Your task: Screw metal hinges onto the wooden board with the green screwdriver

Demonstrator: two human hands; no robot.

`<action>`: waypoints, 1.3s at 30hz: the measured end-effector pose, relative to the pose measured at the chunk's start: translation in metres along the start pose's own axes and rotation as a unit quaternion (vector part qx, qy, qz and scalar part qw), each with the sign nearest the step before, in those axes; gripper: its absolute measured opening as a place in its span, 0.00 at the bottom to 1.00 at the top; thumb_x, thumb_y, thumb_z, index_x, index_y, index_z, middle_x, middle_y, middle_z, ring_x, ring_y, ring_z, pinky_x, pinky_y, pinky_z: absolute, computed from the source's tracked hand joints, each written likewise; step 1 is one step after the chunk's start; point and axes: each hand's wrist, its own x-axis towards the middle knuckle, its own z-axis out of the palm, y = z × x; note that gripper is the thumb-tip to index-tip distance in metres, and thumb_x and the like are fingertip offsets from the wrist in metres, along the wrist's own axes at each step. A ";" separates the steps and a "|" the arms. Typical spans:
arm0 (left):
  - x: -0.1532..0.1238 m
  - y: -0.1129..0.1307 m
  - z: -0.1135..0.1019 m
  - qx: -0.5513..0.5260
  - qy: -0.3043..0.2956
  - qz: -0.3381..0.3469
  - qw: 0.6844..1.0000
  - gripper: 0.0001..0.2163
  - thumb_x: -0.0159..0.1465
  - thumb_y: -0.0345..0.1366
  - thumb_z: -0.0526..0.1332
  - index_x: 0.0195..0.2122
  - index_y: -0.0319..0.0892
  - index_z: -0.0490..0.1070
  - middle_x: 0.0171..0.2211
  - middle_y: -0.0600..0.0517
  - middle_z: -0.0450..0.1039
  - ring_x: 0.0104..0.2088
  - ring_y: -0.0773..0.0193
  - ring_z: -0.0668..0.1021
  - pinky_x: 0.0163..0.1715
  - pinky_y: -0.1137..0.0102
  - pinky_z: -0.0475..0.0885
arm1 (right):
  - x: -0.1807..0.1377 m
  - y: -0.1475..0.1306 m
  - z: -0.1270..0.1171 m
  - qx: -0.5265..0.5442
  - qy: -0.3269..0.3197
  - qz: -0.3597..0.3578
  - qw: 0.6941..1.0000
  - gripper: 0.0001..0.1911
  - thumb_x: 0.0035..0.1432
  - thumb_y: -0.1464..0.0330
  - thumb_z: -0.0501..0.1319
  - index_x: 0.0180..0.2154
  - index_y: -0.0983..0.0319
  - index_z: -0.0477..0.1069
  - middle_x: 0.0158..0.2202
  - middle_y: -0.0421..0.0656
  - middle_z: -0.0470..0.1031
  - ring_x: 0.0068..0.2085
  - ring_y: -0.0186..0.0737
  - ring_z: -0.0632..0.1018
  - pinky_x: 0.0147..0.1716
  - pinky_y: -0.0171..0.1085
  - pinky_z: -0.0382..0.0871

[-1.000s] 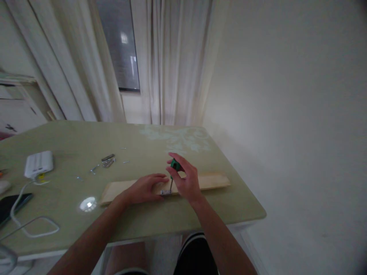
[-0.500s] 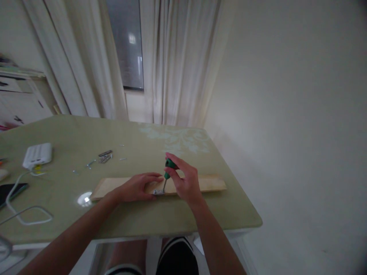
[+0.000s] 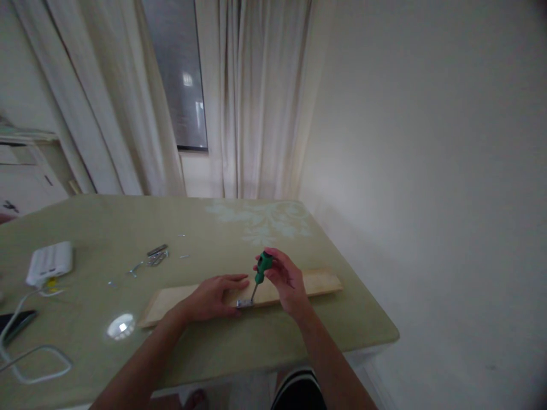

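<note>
A pale wooden board [image 3: 322,281] lies across the table in front of me. My left hand [image 3: 213,297] presses on its middle, fingers across the top and thumb by the front edge, holding it. Beside that thumb, a small metal piece like a hinge [image 3: 244,304] sits at the board's front edge. My right hand [image 3: 290,282] is closed around the green handle of a screwdriver [image 3: 265,262]. The screwdriver is tilted, its shaft running down to the right end of the metal piece. Whether a screw is under the tip is too small to tell.
Behind the board lie several metal pieces [image 3: 158,255] and loose screws [image 3: 135,269]. A white box-shaped device [image 3: 51,262] with a white cable [image 3: 40,380] and a dark phone-like object [image 3: 16,326] are at the left. A wall [image 3: 436,199] rises beyond the table's right edge.
My view has tilted up slightly, so the table sits lower. The screwdriver leans more to the right, and my right-hand fingers have shifted on its handle. My left hand stays on the board.
</note>
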 end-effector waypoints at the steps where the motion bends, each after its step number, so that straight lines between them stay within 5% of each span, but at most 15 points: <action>1: 0.000 0.002 -0.001 -0.003 -0.003 -0.003 1.000 0.38 0.57 0.53 0.74 0.69 0.55 0.69 0.72 0.50 0.64 0.67 0.43 0.73 0.66 0.57 0.67 | 0.000 0.003 0.000 0.021 0.014 0.002 1.000 0.20 0.66 0.62 0.69 0.58 0.52 0.73 0.47 0.45 0.81 0.43 0.42 0.84 0.44 0.43 0.81; 7: 0.000 0.007 -0.003 -0.001 -0.010 -0.016 1.000 0.39 0.57 0.53 0.74 0.69 0.54 0.69 0.71 0.50 0.64 0.67 0.44 0.72 0.67 0.57 0.65 | 0.003 0.003 0.008 0.007 0.094 -0.032 0.995 0.20 0.62 0.65 0.72 0.54 0.52 0.71 0.43 0.41 0.78 0.43 0.37 0.81 0.39 0.36 0.80; 12: 0.000 0.007 -0.003 -0.002 -0.004 -0.021 1.000 0.39 0.55 0.51 0.75 0.68 0.54 0.69 0.71 0.50 0.64 0.67 0.45 0.72 0.68 0.59 0.65 | 0.003 -0.012 0.002 0.030 0.009 -0.012 0.999 0.15 0.70 0.62 0.64 0.55 0.54 0.66 0.56 0.48 0.77 0.55 0.43 0.81 0.49 0.46 0.80; 15: 0.001 0.005 -0.002 -0.004 -0.002 -0.014 1.000 0.38 0.56 0.52 0.74 0.68 0.54 0.70 0.71 0.51 0.65 0.66 0.44 0.73 0.67 0.58 0.66 | 0.008 -0.015 -0.003 0.017 -0.021 0.023 0.999 0.17 0.67 0.62 0.68 0.52 0.55 0.65 0.54 0.48 0.80 0.50 0.44 0.84 0.48 0.49 0.81; 20: 0.000 -0.001 0.002 -0.001 0.011 -0.003 1.000 0.37 0.57 0.51 0.74 0.68 0.54 0.70 0.70 0.51 0.68 0.65 0.45 0.74 0.66 0.59 0.67 | 0.024 -0.028 -0.002 -0.203 -0.040 -0.033 0.978 0.23 0.64 0.63 0.70 0.57 0.54 0.67 0.45 0.43 0.78 0.42 0.39 0.82 0.43 0.40 0.78; 24: -0.001 -0.004 0.003 0.005 0.014 -0.009 1.000 0.37 0.58 0.54 0.73 0.68 0.54 0.71 0.70 0.51 0.68 0.66 0.45 0.74 0.67 0.59 0.66 | 0.040 -0.054 -0.003 -0.423 -0.169 -0.080 0.887 0.16 0.73 0.60 0.60 0.59 0.55 0.70 0.50 0.45 0.77 0.42 0.37 0.79 0.44 0.37 0.73; 30: 0.000 -0.003 0.000 0.009 -0.003 -0.017 1.000 0.37 0.59 0.56 0.72 0.69 0.54 0.69 0.71 0.49 0.66 0.67 0.45 0.72 0.68 0.57 0.64 | 0.062 -0.083 0.003 -0.685 -0.190 0.010 0.703 0.25 0.70 0.45 0.57 0.49 0.59 0.72 0.35 0.44 0.81 0.35 0.45 0.81 0.30 0.37 0.61; 35: 0.000 0.001 -0.001 0.010 0.001 -0.023 1.000 0.37 0.57 0.54 0.73 0.68 0.53 0.71 0.70 0.49 0.67 0.66 0.45 0.73 0.67 0.58 0.65 | 0.087 -0.100 -0.004 -0.671 -0.406 -0.131 0.606 0.17 0.70 0.57 0.62 0.55 0.57 0.69 0.51 0.48 0.78 0.41 0.44 0.80 0.26 0.36 0.53; 39: 0.000 0.004 0.000 0.005 0.004 -0.024 1.000 0.36 0.57 0.53 0.73 0.67 0.53 0.72 0.70 0.50 0.68 0.65 0.46 0.74 0.66 0.60 0.66 | 0.109 -0.111 -0.006 -0.640 -0.520 -0.149 0.546 0.07 0.71 0.67 0.61 0.50 0.56 0.73 0.46 0.43 0.81 0.38 0.39 0.80 0.26 0.36 0.51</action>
